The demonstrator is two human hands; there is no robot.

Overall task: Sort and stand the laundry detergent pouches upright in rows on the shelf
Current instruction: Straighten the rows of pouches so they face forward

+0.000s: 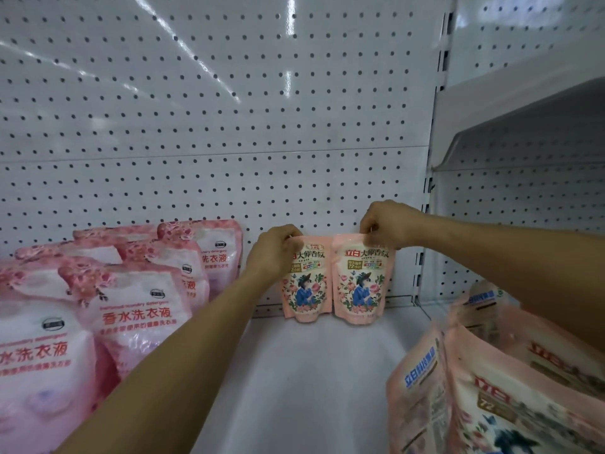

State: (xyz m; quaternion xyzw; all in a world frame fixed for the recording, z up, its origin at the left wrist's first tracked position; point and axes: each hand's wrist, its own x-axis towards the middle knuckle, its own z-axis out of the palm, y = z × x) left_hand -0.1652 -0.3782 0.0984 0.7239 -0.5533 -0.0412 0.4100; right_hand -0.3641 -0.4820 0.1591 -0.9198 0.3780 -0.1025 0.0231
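1. We are mid-placement: two small peach floral detergent pouches stand upright side by side at the back edge of the shelf [311, 371], against the pegboard back panel [229, 109].
2. Our left hand [275, 253] is closed on the top edge of the left floral pouch [304, 290]; our right hand [386, 224] pinches the top seal of the right floral pouch [361, 283]. The two pouches touch along their sides, both faces turned forward.
3. Toward the shelf's left end, the larger pink perfume-detergent pouches [131, 306] already stand in rows running from back to front, apart from the floral pair.
4. At the shelf's front right corner, more peach pouches [491, 388] lean in a loose bunch, not yet set in rows.
5. Next, in our judgement, we let go only once both pouches balance on their bases, then fetch another from the front right bunch and start a row in front of this pair.
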